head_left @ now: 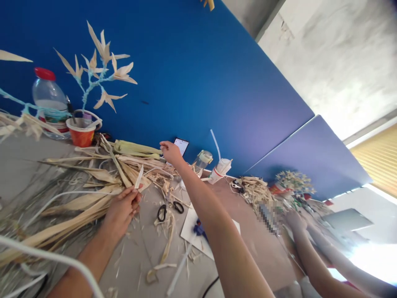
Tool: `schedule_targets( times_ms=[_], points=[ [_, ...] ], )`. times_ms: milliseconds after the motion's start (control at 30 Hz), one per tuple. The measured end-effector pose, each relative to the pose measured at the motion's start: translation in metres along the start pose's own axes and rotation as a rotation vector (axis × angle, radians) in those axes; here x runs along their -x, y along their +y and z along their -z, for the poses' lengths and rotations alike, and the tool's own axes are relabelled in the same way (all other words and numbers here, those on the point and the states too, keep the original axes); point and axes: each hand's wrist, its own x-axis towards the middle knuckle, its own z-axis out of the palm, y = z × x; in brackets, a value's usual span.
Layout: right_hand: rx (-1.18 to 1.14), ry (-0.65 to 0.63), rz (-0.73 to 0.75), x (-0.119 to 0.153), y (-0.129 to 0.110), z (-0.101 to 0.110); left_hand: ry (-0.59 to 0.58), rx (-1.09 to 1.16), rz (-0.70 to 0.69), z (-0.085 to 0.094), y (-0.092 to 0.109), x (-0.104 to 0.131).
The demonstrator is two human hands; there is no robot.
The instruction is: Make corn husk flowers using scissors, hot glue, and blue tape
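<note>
2 forearms (214,211) are seen bare and smoothly tapered toward the left hand (124,205) and the right hand (171,151), both likewise uncovered.

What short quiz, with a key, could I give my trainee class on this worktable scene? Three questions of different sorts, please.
1. Multiple choice: What does the person's left hand hold?
a) scissors
b) a pale pointed strip
c) a pen

2. True or false: From the camera's view, the red-capped bottle stands left of the red cup.

3. Fill in: Of the person's two hands, the ____ one is nearer the phone.

Key: 1 b; 2 true; 3 right, as the right hand is beside it.
</note>
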Motion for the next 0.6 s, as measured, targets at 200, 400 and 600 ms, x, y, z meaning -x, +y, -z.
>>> schedule_targets(
  times_ms=[200, 400, 600],
  points=[
    [0.409, -0.308, 0.123, -0.011, -0.007, -0.022, 0.037, 0.001, 0.031, -0.005, 0.003, 0.003],
    [0.651, -0.38, 0.167, -0.001, -0.01, -0.047, 0.047, -0.006, 0.028, -0.007, 0.001, 0.005],
    [0.631, -0.399, 0.347, 0.014, -0.013, -0.035, 0.033, -0.035, 0.02, -0.007, -0.003, 0.005]
  ],
)
